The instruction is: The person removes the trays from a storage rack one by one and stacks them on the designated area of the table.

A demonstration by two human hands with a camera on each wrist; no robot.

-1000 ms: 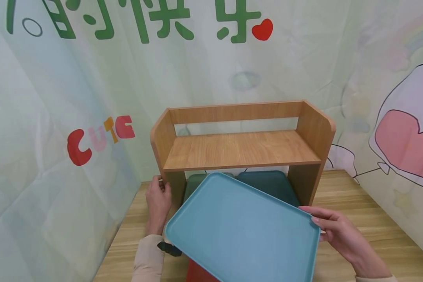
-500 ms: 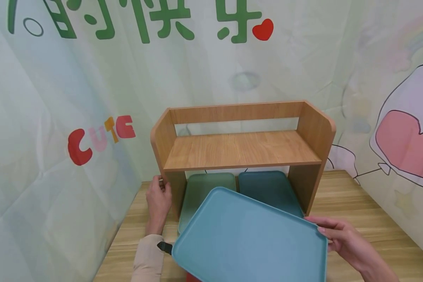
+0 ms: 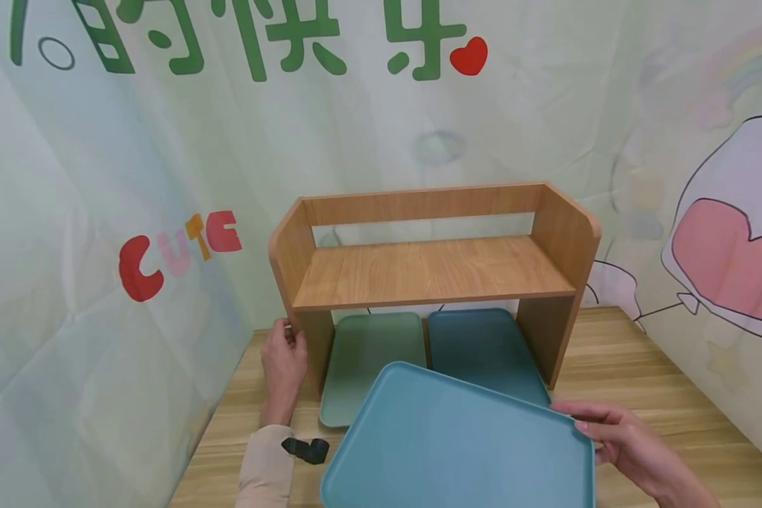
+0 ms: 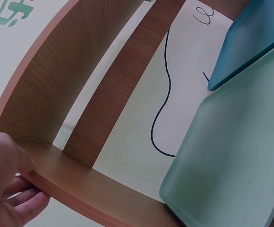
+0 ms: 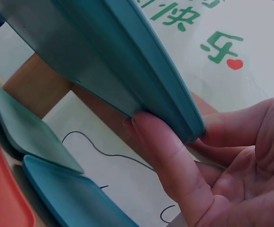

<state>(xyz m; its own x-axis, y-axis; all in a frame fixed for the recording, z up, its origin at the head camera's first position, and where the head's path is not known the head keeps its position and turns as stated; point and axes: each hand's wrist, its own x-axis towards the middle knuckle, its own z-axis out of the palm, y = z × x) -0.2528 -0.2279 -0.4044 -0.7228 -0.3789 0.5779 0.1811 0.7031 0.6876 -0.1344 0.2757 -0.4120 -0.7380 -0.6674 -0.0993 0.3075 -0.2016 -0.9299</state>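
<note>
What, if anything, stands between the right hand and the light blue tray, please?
Nothing visible does: the right hand pinches the light blue tray directly, near a corner. The green tray and the dark blue tray lie beyond it, partly under the shelf, not in between.

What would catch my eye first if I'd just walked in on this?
Probably the big light blue tray, tilted in the foreground, its corner pinched by the person's right hand. Behind it stands a wooden shelf, its left side gripped by the left hand, with a green tray and a darker blue tray side by side beneath its board. Above, bold green characters and a red heart brighten the backdrop.
</note>
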